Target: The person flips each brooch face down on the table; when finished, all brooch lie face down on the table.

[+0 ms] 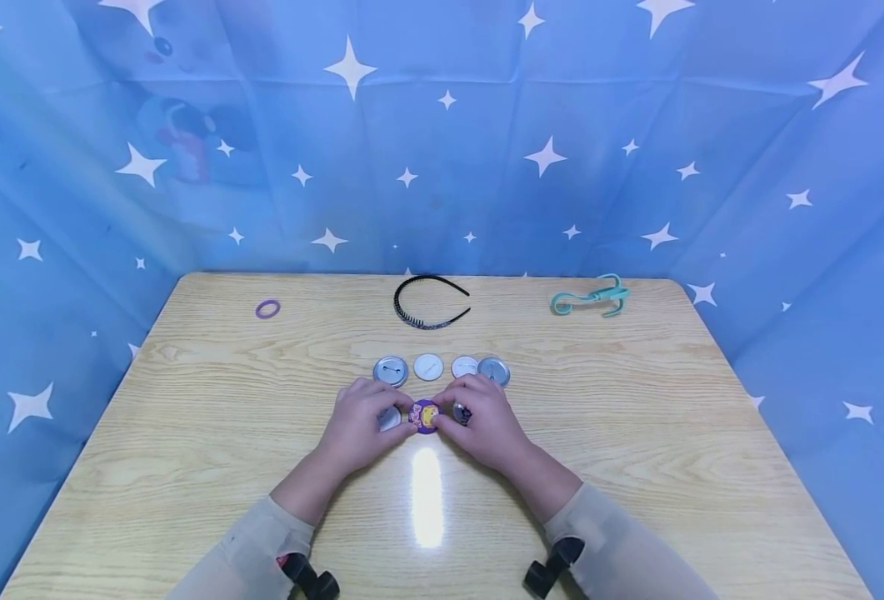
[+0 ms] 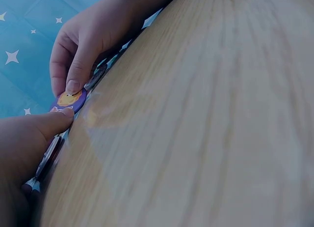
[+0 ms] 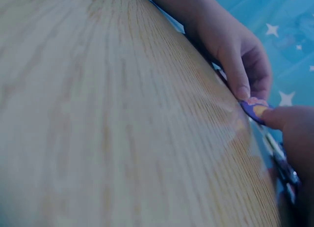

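Between both hands is a round purple pin badge [image 1: 425, 417] with a yellow figure and pink lettering, face up. My left hand [image 1: 362, 421] pinches its left edge between thumb and fingers, and my right hand [image 1: 490, 421] pinches the right edge. Both wrist views show the thumbs on the badge [image 2: 81, 100]. A silver-backed badge [image 1: 389, 417] lies partly hidden within the curve of the left hand. Under the right hand's fingers a darker badge [image 1: 461, 412] shows in part. Beyond the hands is a row of face-down badges [image 1: 428, 367] with pins visible, including a larger silver one [image 1: 391, 370].
Farther back on the wooden table [image 1: 187, 433] lie a purple ring-shaped band [image 1: 267, 309], a black toothed headband [image 1: 421, 323] and a teal hook-ended item [image 1: 599, 294]. A blue curtain with white stars [image 1: 427, 133] hangs behind the table.
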`<state>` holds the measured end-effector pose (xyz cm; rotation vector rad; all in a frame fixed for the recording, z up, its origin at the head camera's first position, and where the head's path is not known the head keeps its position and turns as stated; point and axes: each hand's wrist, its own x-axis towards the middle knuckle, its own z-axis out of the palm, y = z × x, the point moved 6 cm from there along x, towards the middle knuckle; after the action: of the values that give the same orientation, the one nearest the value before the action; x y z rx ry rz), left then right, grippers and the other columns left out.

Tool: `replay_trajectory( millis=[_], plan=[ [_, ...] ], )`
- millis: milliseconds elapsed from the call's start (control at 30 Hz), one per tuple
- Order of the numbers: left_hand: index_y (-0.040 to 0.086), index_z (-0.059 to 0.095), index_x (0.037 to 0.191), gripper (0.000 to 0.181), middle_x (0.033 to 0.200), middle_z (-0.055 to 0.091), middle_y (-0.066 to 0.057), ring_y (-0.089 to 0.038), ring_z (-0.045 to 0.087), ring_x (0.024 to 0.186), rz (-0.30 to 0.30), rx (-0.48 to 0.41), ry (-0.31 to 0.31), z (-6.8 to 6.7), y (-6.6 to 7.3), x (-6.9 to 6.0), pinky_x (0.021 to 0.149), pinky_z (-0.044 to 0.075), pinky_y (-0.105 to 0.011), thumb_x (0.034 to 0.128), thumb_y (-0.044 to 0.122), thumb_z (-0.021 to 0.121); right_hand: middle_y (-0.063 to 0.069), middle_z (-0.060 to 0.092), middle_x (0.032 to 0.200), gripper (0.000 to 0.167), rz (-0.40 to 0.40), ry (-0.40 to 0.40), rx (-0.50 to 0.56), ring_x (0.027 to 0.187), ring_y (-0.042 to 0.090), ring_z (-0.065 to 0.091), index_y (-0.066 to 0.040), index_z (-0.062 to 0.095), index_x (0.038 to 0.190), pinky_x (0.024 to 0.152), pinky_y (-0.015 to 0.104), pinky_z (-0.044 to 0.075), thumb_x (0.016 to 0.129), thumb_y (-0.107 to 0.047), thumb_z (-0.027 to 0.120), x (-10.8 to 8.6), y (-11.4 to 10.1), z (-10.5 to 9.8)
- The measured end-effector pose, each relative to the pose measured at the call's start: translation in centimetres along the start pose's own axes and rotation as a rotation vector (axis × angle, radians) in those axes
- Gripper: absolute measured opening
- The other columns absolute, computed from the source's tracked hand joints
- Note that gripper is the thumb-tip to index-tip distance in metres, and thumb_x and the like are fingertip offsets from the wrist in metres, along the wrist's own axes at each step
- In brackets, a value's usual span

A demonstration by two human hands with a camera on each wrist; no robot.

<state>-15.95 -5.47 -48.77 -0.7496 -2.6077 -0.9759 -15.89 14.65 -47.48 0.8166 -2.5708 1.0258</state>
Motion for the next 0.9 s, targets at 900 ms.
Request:
replay_trajectory(
  millis=[900],
  plan=[
    [0.023, 0.08, 0.098, 0.025, 0.103, 0.075, 0.006, -0.019, 0.06, 0.099, -0.009, -0.013, -0.022, -0.02, 0.18, 0.05, 0.096, 0.044, -0.051, 0.0813, 0.034, 0.094, -0.01, 0.073, 0.107, 0.022, 0.043, -0.027, 0.012, 0.106, 0.016, 0.062, -0.019, 0.079, 0.106, 0.098, 0.046, 0.044, 0.087, -0.025, 0.089, 0.11, 0.33, 0.29]
  ],
)
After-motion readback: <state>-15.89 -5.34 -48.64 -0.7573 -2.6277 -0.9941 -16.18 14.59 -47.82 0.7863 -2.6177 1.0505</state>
